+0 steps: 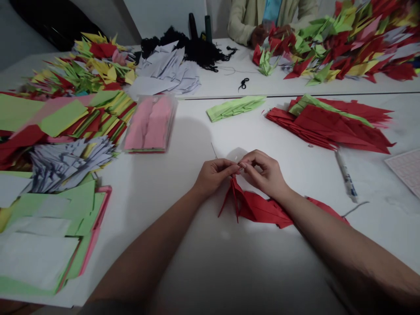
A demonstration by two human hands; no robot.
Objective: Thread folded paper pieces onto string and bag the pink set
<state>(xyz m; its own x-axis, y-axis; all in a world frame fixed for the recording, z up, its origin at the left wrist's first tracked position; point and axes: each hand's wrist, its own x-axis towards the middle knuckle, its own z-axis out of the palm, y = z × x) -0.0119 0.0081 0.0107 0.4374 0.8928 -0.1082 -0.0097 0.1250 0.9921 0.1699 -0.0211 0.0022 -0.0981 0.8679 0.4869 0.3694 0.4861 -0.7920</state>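
A red origami crane (259,209) is pinched at its upper tip between the left hand (215,176) and right hand (264,173) (both grips clenched) over the white worktop (183,280); a pile of red paper cranes (328,127) is laid beyond.

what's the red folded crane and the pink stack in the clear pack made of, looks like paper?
The red folded crane looks like thin coloured paper: sharp creases, flat matte faces. The pink stack also looks like matte paper, with soft folds visible through the cover. The clear pack is probably thin plastic, since it is see-through with a slight sheen, though its exact type can't be told.
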